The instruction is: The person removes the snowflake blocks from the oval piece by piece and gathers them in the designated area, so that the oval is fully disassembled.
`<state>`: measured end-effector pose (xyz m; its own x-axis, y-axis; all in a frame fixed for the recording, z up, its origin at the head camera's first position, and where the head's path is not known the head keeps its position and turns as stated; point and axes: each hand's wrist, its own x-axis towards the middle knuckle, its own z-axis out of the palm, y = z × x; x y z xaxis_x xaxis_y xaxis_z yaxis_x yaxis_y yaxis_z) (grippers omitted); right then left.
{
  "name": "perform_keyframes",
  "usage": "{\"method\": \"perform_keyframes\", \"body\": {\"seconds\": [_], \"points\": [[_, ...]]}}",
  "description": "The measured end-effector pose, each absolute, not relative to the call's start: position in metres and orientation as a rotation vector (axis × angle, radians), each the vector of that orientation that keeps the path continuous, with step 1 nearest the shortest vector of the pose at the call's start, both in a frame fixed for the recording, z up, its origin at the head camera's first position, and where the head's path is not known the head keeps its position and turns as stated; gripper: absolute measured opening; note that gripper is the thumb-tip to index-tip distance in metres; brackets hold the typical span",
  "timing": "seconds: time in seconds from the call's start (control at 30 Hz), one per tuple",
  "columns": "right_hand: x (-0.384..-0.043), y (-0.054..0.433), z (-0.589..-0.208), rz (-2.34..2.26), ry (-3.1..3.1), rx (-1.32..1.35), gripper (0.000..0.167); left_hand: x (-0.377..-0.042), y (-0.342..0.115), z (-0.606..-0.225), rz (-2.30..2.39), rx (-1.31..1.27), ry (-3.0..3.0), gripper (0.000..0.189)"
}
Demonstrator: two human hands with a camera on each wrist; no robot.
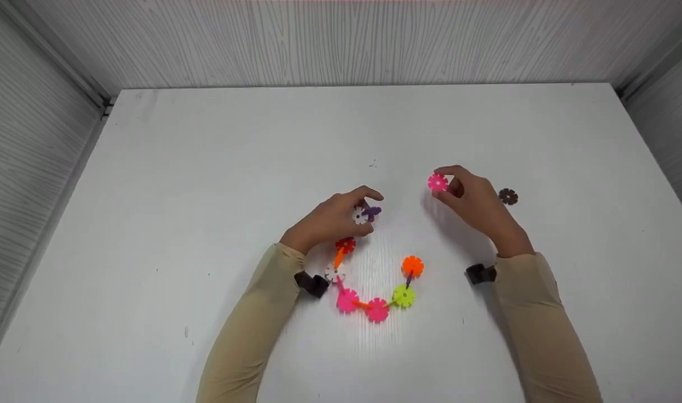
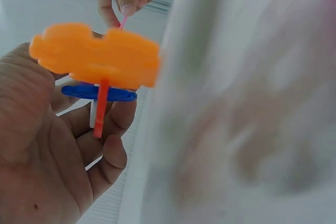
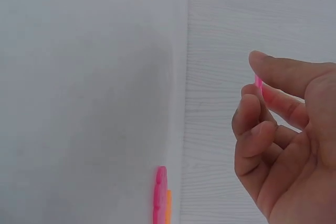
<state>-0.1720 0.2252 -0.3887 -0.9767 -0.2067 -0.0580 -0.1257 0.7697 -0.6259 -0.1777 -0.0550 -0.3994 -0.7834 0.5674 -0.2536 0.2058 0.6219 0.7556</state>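
Note:
My left hand [image 1: 332,219] holds the upper left end of a curved chain of notched plastic discs, around a white disc [image 1: 360,216] and a purple disc [image 1: 372,212]. In the left wrist view, an orange disc [image 2: 97,53] and a blue disc [image 2: 115,94] of this chain show by the curled fingers. The chain runs down through a red disc [image 1: 346,245] and pink discs, then up to an orange disc [image 1: 412,266] at its other end. My right hand [image 1: 478,204] pinches a loose pink disc [image 1: 438,182] between thumb and finger, apart from the chain.
A brown notched disc [image 1: 508,196] lies on the white table [image 1: 234,145] just right of my right hand. Wood-grained panels [image 1: 341,42] stand along the back and both sides. Dark wrist cameras [image 1: 480,273] sit at both cuffs.

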Motion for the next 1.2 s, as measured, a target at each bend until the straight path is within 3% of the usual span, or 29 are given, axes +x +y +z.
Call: {"method": "perform_keyframes", "body": {"seconds": [0.23,0.83,1.2], "points": [[-0.176,0.237,-0.392,-0.986,2.813,-0.179,0.046,-0.179,-0.058,-0.401,1.039,0.660,2.285,0.056],[-0.182,0.256,-0.396,-0.896,2.716,-0.013,0.046,-0.181,-0.060,-0.405,1.028,0.745,2.325,0.045],[-0.181,0.260,-0.398,-0.823,2.682,-0.041,0.045,-0.179,-0.059,-0.402,1.000,0.736,2.385,0.045]]}}
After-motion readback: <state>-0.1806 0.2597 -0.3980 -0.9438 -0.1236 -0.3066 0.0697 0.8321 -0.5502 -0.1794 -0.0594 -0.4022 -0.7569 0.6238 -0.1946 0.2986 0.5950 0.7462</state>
